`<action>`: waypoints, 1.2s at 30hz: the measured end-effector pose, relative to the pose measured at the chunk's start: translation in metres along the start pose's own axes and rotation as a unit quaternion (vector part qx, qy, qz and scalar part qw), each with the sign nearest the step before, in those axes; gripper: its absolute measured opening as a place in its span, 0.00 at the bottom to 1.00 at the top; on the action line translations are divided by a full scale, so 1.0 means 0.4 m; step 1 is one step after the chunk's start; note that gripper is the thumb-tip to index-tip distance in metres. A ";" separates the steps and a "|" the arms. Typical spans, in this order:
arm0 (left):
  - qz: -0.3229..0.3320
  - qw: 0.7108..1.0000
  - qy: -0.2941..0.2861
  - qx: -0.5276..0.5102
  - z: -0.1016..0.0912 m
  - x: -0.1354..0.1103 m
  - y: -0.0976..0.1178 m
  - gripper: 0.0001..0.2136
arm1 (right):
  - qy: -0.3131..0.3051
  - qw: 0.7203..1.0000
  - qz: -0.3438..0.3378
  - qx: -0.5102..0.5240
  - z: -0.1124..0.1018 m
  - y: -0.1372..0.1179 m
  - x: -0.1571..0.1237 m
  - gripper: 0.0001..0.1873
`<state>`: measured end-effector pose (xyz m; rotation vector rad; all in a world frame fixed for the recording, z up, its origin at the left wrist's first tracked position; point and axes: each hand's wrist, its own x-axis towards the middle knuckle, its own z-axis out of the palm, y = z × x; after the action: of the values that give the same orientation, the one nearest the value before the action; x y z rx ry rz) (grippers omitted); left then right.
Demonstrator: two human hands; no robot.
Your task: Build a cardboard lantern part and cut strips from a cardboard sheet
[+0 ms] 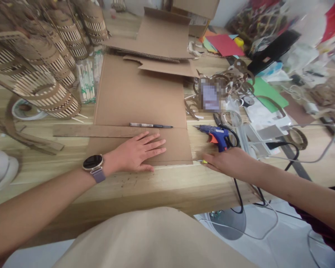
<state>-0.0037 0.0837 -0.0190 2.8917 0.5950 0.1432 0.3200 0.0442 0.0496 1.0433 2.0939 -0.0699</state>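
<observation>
My left hand (141,152), wearing a watch on its wrist, lies flat with fingers spread on a large brown cardboard sheet (139,89). Its fingertips reach past a narrow cardboard strip (108,131) lying across the sheet. A pen (150,125) rests just beyond those fingers. Off the sheet's right edge, my right hand (226,162) is closed on a small yellow utility knife (204,161); its thin tip points left to the sheet's near corner, and most of it is hidden by the fingers. A blue hot glue gun (216,134) lies just beyond my right hand.
Several woven-looking stick-and-cardboard cylinders (50,96) crowd the left, near a tape roll (28,109) and bagged sticks (86,80). Folded cardboard (162,35) stands behind. Curled strips (234,80), coloured paper (226,44) and cables (238,197) lie right. A bin (229,223) stands below.
</observation>
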 end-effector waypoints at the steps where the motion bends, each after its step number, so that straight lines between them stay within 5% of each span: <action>1: 0.000 1.000 0.000 -0.003 0.001 0.000 0.000 0.32 | 0.007 1.000 -0.004 -0.003 0.002 0.001 0.000 0.21; 5: -0.008 1.000 0.006 -0.029 0.002 -0.002 -0.002 0.31 | 0.008 1.000 0.006 0.023 -0.011 0.016 -0.007 0.19; 10: -0.039 0.990 0.090 -0.106 -0.015 -0.009 -0.006 0.27 | 0.045 0.995 0.054 0.066 -0.080 0.015 -0.012 0.20; 18: -0.171 0.961 0.186 -0.113 -0.005 -0.011 -0.021 0.22 | 0.165 0.979 -0.093 0.076 -0.170 -0.168 0.101 0.14; 23: -0.219 0.952 0.197 -0.086 0.013 0.001 -0.028 0.20 | 0.142 0.984 -0.095 0.059 -0.207 -0.214 0.142 0.14; 36: -0.215 0.960 0.175 -0.032 0.021 0.011 -0.021 0.21 | 0.121 0.986 -0.102 0.048 -0.229 -0.222 0.147 0.14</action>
<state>-0.0019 0.0918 -0.0287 2.6112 1.2356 0.6025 0.1803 0.0575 0.0499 0.9264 2.4361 -0.1526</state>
